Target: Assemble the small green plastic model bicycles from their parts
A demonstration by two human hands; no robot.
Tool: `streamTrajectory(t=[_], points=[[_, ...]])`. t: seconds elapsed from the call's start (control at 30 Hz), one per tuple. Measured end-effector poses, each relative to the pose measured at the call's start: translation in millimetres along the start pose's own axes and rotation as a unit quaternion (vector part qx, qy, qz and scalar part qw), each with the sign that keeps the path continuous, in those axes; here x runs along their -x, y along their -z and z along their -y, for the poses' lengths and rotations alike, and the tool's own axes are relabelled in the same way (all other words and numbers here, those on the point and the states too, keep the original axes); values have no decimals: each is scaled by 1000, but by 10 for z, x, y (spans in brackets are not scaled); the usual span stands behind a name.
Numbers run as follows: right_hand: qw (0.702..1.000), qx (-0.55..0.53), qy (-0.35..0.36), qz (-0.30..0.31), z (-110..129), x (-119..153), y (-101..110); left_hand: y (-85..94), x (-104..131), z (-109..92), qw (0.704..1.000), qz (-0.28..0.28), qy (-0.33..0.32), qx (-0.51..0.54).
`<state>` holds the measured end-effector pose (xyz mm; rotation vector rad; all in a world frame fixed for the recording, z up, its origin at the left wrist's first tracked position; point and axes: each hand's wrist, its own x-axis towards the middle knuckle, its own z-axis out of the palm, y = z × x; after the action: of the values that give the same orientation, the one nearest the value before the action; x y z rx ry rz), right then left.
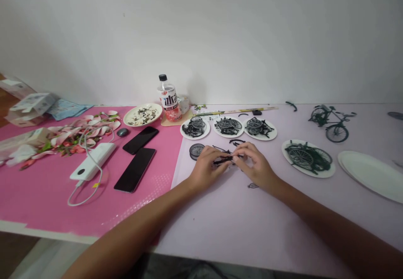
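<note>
My left hand (206, 168) and my right hand (256, 165) meet over the lilac table covering, fingertips pinched on a thin black model-bicycle part (221, 160). My fingers hide much of the part, so its exact shape cannot be made out. Just left of my left hand lies a short stack of black spoked wheels (196, 151). Behind my fingers are a curved black piece (237, 142) and other slim black parts. A small black looped piece (252, 185) rests below my right hand.
Three white plates (206, 134) of black bicycle parts stand behind my hands. To the right are another loaded plate (286, 144), an assembled model bicycle (333, 123) and oval plates (371, 172). A bottle (170, 102), phones (135, 170), power bank (92, 161) and petals (85, 134) are left.
</note>
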<state>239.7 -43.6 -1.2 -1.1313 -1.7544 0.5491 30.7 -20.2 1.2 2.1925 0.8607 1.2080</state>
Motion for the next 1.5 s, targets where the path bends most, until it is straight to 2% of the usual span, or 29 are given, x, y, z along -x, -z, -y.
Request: streamTrajectory(t=[0.17,0.43,0.83,1.0,1.17,1.3,1.5], points=[[1000,-5,0,2,-33,6,-11,0,-2,-1,1000,6,9,0],[1000,-14,-9,6,-64,5,-18,6,10,16,1000,10,-21,-8],[999,-21,-21,15,-71,-7,-21,15,10,24,999,15,-28,-16],[998,50,23,-5,-75,-86,133,10,-12,2,1000,-10,6,-15],[978,185,96,16,-341,-183,286,16,-34,-6,998,-40,44,-24],[970,212,105,54,-486,-194,303,9,-39,31,996,-58,68,-30],[964,235,115,56,-453,-204,286,9,-49,22,994,-64,90,-21]])
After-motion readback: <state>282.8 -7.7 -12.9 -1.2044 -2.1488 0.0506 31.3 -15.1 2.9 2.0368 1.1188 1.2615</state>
